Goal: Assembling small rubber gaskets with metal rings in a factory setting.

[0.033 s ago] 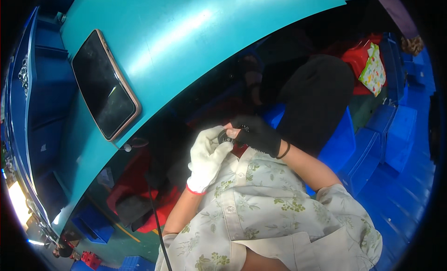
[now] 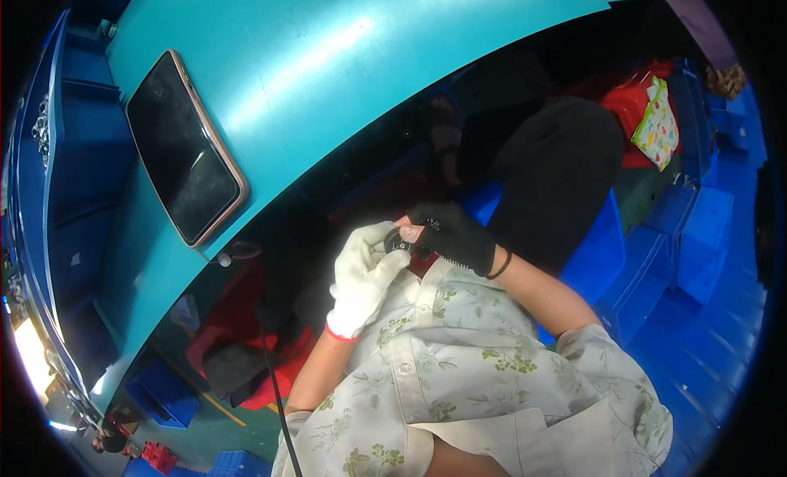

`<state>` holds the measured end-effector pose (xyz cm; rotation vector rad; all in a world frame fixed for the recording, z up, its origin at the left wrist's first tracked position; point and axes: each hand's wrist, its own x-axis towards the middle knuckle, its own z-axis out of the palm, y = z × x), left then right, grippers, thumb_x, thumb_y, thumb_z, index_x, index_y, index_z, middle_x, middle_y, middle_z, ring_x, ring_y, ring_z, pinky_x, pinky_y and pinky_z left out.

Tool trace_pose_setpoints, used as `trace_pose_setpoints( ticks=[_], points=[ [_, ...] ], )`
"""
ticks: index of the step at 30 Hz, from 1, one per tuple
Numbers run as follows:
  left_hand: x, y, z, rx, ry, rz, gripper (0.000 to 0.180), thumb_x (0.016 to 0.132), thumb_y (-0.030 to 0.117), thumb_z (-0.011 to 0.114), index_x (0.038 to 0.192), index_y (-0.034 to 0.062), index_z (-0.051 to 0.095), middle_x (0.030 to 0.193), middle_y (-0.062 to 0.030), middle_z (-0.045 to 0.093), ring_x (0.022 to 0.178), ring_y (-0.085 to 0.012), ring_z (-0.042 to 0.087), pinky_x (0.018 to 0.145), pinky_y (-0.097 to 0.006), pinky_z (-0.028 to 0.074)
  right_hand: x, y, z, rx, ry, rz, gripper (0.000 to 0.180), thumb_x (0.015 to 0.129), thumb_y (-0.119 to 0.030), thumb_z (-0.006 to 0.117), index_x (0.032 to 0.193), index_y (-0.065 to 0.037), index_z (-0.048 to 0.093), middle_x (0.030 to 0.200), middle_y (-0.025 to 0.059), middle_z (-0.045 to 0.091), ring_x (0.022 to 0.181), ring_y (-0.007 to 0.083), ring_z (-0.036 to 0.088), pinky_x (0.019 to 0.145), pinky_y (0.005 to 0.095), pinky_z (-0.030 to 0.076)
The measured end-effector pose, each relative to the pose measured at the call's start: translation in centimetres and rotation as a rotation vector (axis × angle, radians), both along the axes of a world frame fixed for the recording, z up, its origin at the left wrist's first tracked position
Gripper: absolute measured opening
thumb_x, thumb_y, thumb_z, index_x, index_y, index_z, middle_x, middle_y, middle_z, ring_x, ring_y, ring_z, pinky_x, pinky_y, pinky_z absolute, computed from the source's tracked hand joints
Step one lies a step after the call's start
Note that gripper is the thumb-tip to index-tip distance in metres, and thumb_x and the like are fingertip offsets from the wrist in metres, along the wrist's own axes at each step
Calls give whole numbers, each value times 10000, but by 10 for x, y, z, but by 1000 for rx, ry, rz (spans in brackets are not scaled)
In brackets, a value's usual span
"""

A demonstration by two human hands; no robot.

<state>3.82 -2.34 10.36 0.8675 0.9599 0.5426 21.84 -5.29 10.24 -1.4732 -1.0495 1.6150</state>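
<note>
Smartphone (image 2: 184, 149), face up, dark screen, on teal tabletop (image 2: 344, 59) at ten o'clock. Left hand (image 2: 365, 276), white glove, fingers curled onto a small black part (image 2: 399, 245) at centre. Right hand (image 2: 451, 235), black glove, pinching that part from two o'clock; nothing visibly shifted, grip unchanged. Blue crates (image 2: 680, 239) at three o'clock.

phone (image 2: 184, 149), teal table (image 2: 344, 75), blue crates (image 2: 689, 231)
</note>
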Motion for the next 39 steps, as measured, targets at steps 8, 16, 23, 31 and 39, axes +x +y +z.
trace_pose_setpoints(
  ticks=[8, 16, 23, 31, 39],
  points=[
    [8, 0, 5, -33, 40, 122, 443, 776, -80, 638, 1192, -101, 488, 1131, -163, 597, 974, -182, 603, 860, -291, 511, -12, -8, -8, 100, -79, -110, 209, 866, -137, 664, 1007, 10, 618, 973, 102, 634, 891, 147, 618, 779, 279, 486],
    [0, 4, 12, -74, -156, 70, 535, 729, -113, 661, 1226, -92, 465, 1227, -183, 539, 1055, -215, 583, 888, -323, 507, -1, -1, 11, -222, 215, -48, 178, 907, -177, 634, 959, -7, 617, 838, 28, 634, 799, 73, 590, 705, 244, 474],
    [-4, 11, -6, -320, -228, 65, 549, 778, -16, 647, 1271, -107, 422, 1146, -182, 574, 980, -214, 619, 826, -330, 557, -7, -9, -2, -180, 209, -144, 185, 923, -179, 615, 1005, -15, 600, 833, -3, 616, 773, 42, 559, 682, 224, 477],
    [-7, 13, -7, -306, -199, 22, 473, 831, 18, 581, 1264, -109, 438, 1059, -163, 610, 919, -196, 627, 792, -305, 559, 2, -8, 6, 127, -115, 213, 371, 841, -192, 670, 1155, -35, 552, 1009, 84, 639, 888, 205, 636, 789, 308, 497],
    [4, 1, -5, -360, -248, 144, 486, 816, 6, 615, 1253, -131, 450, 1074, -145, 614, 906, -170, 620, 845, -277, 505, -10, -12, 13, 81, -331, 145, 540, 786, -217, 704, 1272, -84, 510, 1081, 128, 624, 957, 269, 640, 803, 347, 501]
  ],
)
